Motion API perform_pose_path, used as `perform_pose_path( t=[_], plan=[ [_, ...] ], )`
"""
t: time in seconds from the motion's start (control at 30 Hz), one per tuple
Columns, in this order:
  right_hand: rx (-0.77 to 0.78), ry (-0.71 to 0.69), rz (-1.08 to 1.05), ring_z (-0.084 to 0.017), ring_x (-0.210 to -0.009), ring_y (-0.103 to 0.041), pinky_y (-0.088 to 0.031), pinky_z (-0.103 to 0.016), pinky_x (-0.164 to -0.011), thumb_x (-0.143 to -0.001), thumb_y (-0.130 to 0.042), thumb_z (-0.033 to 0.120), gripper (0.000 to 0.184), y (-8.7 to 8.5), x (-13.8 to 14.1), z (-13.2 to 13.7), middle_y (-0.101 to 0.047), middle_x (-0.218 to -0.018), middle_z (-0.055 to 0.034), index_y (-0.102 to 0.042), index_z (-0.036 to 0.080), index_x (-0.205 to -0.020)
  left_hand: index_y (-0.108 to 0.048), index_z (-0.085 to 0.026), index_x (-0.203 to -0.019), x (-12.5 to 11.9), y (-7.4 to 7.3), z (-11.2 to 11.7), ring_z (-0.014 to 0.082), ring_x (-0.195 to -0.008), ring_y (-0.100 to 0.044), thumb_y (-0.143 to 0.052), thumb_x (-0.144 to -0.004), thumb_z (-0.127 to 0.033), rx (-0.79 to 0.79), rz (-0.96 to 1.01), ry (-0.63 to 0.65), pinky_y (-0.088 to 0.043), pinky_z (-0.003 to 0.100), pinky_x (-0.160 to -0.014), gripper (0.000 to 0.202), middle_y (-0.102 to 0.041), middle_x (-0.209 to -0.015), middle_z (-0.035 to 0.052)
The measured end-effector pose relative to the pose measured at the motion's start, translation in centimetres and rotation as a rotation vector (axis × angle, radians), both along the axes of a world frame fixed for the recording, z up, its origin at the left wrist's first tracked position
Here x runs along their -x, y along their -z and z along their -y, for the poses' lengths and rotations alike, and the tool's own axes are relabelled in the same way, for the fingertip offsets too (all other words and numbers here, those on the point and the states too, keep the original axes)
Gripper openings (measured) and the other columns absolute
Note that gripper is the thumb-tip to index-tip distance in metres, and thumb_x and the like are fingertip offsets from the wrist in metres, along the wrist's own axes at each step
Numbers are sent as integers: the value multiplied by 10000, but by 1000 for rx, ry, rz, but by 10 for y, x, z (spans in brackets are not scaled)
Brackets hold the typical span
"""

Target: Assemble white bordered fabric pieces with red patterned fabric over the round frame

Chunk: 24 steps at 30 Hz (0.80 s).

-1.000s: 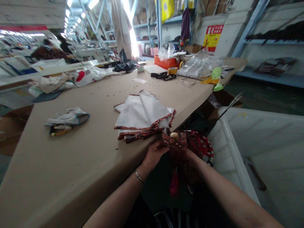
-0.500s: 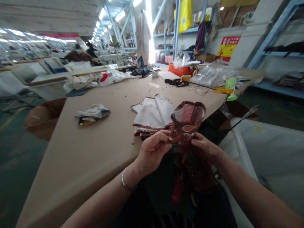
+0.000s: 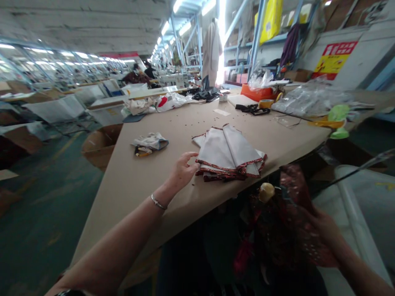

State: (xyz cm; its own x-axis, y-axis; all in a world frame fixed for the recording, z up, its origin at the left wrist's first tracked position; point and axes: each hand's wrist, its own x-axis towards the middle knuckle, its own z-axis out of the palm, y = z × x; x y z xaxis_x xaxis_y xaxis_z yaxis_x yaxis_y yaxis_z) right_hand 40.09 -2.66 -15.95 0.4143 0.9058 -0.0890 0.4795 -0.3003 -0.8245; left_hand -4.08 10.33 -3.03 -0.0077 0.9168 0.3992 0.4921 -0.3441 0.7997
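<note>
A stack of folded white cloth pieces with dark red patterned borders (image 3: 228,154) lies on the tan table top (image 3: 173,135). My left hand (image 3: 183,170) rests on the table with its fingers apart, the fingertips at the left edge of the stack. My right hand (image 3: 321,230) is low at the right, below the table edge, gripping a bunched dark red patterned fabric (image 3: 293,222). A small cream-coloured round piece (image 3: 267,192) shows at the top of that fabric. Much of the fabric is in shadow, and its shape is hard to make out.
A crumpled white cloth with a blue edge (image 3: 151,142) and a yellow-handled tool (image 3: 143,151) lie left on the table. At the far end are an orange box (image 3: 256,92), a tape roll (image 3: 266,104) and plastic bags (image 3: 311,98). A white bin (image 3: 361,213) stands right.
My left hand has let go of the red fabric and moved onto the table beside the stack. My right hand has lowered the fabric to the right. The view has turned left.
</note>
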Motion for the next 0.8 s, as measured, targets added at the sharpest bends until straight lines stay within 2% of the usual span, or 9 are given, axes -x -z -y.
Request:
perform_pose_path(
  t=[0.07,0.1,0.17,0.23,0.3,0.4,0.47,0.63,0.8],
  plan=[
    [84,7,97,-383,-921,-661,-492,-520,-863,-628,-547,615,581,47,1,9,-711,-967,-172,-661,180,-997,-672,-157,-1025,-1,5,-2,198,-872,-616,-611,-678,-186,-6,-67,-18,-513,296,-695,353,-668,-1046,94],
    [108,14,149,-394,-994,-639,-470,-525,-911,-623,-533,618,642,62,3,12,-690,-1048,-189,-645,152,-1051,-669,-155,-1027,-3,4,-2,221,-944,-611,-602,-676,-172,-45,-101,-36,-519,338,-772,357,-660,-1070,102],
    [113,15,213,-388,-1081,-603,-445,-521,-961,-638,-517,613,739,74,7,12,-637,-1171,-210,-588,108,-1172,-662,-162,-1033,-13,-5,-1,249,-1083,-574,-581,-674,-131,-183,-156,-42,-476,409,-932,369,-634,-1138,111],
    [28,-15,220,-344,-1143,-575,-428,-490,-996,-700,-496,586,716,66,13,7,-597,-1244,-194,-545,112,-1234,-657,-182,-1037,-32,-19,0,241,-1143,-549,-557,-688,-98,-333,-189,40,-425,426,-1011,372,-618,-1179,103],
    [-79,-42,212,-301,-1152,-568,-415,-465,-1014,-765,-473,544,604,47,22,-1,-603,-1237,-159,-558,143,-1209,-662,-195,-1014,-62,-34,-4,221,-1095,-575,-544,-717,-94,-408,-239,202,-429,416,-1005,335,-643,-1133,87],
    [-169,-49,123,-269,-1103,-588,-417,-446,-1009,-805,-480,500,486,18,44,-8,-637,-1172,-127,-585,170,-1147,-683,-183,-966,-125,-49,-19,227,-1018,-599,-561,-758,-157,-364,-446,423,-447,399,-967,243,-681,-1033,92],
    [-207,-44,36,-262,-1092,-591,-415,-440,-1010,-819,-496,485,442,10,61,-5,-646,-1153,-117,-592,179,-1125,-700,-170,-952,-169,-52,-33,258,-1023,-595,-583,-760,-215,-259,-666,516,-443,403,-958,229,-684,-1027,117],
    [-162,-79,-126,-252,-1066,-602,-434,-427,-988,-847,-519,446,349,28,88,29,-660,-1119,-87,-608,208,-1088,-741,-178,-853,-247,-50,-63,314,-1004,-614,-686,-618,-122,36,-1109,585,-460,400,-894,248,-707,-1016,135],
    [-107,-87,-231,-256,-1030,-622,-464,-410,-952,-833,-535,426,282,44,86,59,-687,-1054,-68,-645,239,-1014,-755,-141,-735,-273,-47,-69,343,-965,-645,-729,-514,4,107,-1207,574,-483,397,-855,265,-727,-940,172]
  ],
)
